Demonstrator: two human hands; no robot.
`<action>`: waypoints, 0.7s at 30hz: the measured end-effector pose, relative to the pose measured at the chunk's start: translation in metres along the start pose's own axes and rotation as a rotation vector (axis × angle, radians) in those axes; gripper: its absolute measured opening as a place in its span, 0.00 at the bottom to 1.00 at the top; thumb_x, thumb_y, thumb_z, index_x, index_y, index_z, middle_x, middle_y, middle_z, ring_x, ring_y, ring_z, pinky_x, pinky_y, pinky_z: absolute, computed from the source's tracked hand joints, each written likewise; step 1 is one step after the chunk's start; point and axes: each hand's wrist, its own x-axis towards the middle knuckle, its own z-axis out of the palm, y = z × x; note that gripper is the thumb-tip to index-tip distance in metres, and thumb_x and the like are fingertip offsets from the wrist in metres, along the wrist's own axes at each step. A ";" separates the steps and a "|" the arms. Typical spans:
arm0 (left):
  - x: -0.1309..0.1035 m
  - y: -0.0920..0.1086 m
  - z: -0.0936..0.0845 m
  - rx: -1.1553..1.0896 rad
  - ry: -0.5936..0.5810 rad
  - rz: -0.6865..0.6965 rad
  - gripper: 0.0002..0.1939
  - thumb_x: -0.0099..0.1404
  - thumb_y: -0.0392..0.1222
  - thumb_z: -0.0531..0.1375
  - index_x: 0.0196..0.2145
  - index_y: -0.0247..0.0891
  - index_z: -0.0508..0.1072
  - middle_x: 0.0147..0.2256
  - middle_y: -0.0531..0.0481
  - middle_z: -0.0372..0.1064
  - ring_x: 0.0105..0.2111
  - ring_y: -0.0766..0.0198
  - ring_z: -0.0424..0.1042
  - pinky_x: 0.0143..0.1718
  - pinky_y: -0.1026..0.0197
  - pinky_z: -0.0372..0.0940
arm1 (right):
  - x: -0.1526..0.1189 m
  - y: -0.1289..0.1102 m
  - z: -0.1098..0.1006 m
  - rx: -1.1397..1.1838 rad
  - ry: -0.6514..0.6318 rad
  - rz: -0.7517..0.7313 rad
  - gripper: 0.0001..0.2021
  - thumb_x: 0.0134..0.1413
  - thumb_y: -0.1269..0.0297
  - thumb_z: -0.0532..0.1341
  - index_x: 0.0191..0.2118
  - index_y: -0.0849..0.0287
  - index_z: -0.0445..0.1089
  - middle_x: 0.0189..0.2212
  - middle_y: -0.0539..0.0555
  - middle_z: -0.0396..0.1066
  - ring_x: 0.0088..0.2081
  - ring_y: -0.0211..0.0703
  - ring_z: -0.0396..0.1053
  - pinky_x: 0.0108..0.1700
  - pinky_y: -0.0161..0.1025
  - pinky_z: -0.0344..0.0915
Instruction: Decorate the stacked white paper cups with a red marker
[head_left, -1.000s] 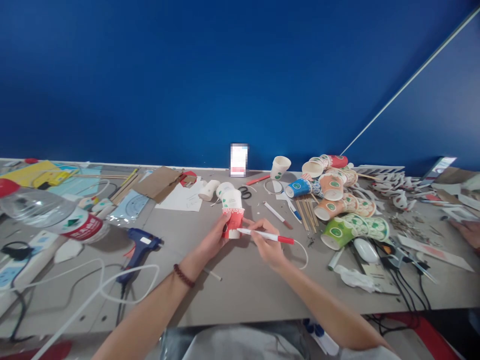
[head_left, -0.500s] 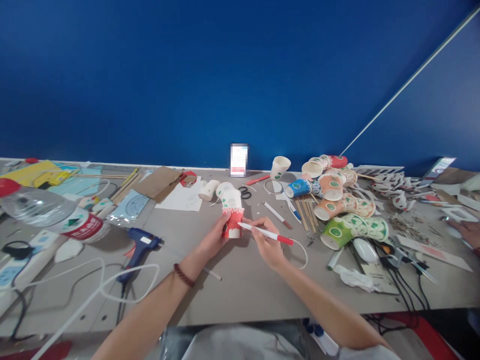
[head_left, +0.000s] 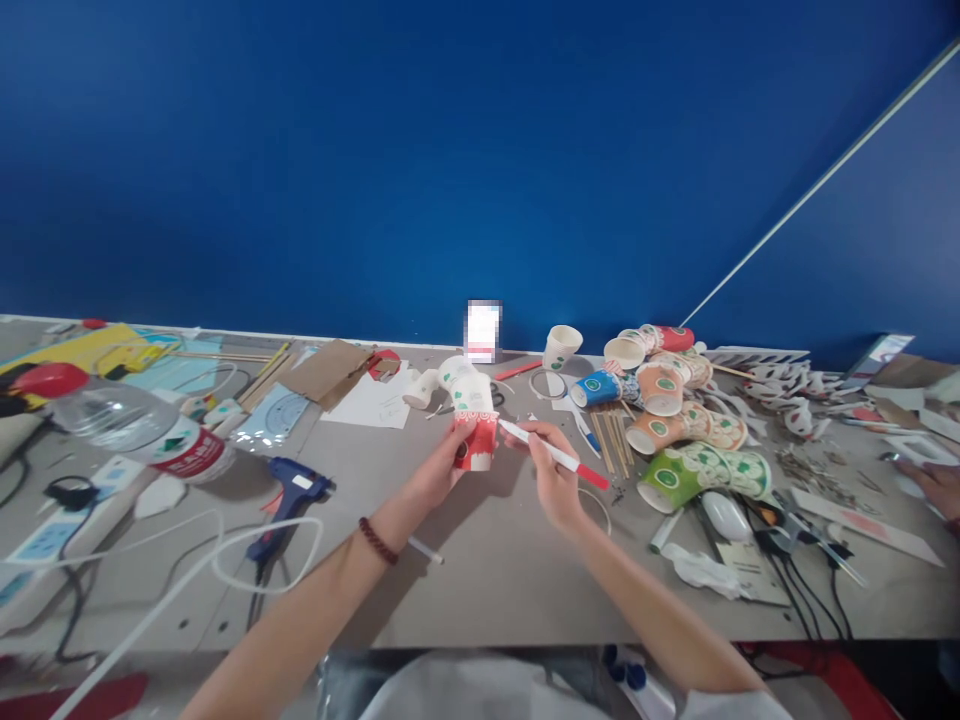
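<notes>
One red cup (head_left: 477, 446), one illegible bottle label (head_left: 192, 455)

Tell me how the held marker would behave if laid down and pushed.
The marker would probably be stiff, since it looks straight in the right hand. Being slim, it is likely light. Its rounded-looking sides might let it roll.
</notes>
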 end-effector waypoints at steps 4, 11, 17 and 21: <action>0.011 0.012 0.021 0.039 0.074 0.085 0.20 0.60 0.51 0.65 0.46 0.37 0.72 0.38 0.45 0.75 0.39 0.56 0.73 0.42 0.56 0.67 | 0.020 -0.004 0.007 0.057 0.081 0.011 0.15 0.61 0.48 0.56 0.42 0.55 0.69 0.37 0.56 0.77 0.40 0.50 0.77 0.45 0.48 0.74; 0.023 0.009 0.041 0.190 0.115 0.213 0.22 0.62 0.56 0.61 0.48 0.41 0.71 0.50 0.44 0.71 0.51 0.51 0.68 0.50 0.56 0.63 | 0.031 0.017 0.027 -0.067 0.127 0.088 0.22 0.52 0.51 0.64 0.50 0.55 0.63 0.49 0.57 0.69 0.47 0.47 0.72 0.44 0.42 0.72; -0.007 0.019 0.033 0.732 0.239 0.333 0.23 0.70 0.56 0.48 0.51 0.38 0.69 0.53 0.39 0.67 0.55 0.51 0.64 0.54 0.48 0.60 | 0.020 0.035 0.033 -0.071 0.174 0.139 0.25 0.47 0.55 0.68 0.51 0.53 0.62 0.47 0.54 0.66 0.43 0.45 0.69 0.43 0.43 0.71; -0.098 0.025 0.026 1.286 0.099 0.474 0.12 0.66 0.51 0.56 0.36 0.41 0.73 0.35 0.47 0.71 0.35 0.59 0.70 0.39 0.55 0.68 | 0.013 0.044 0.035 0.018 0.200 0.116 0.25 0.48 0.56 0.67 0.51 0.52 0.60 0.46 0.53 0.64 0.40 0.42 0.68 0.38 0.41 0.71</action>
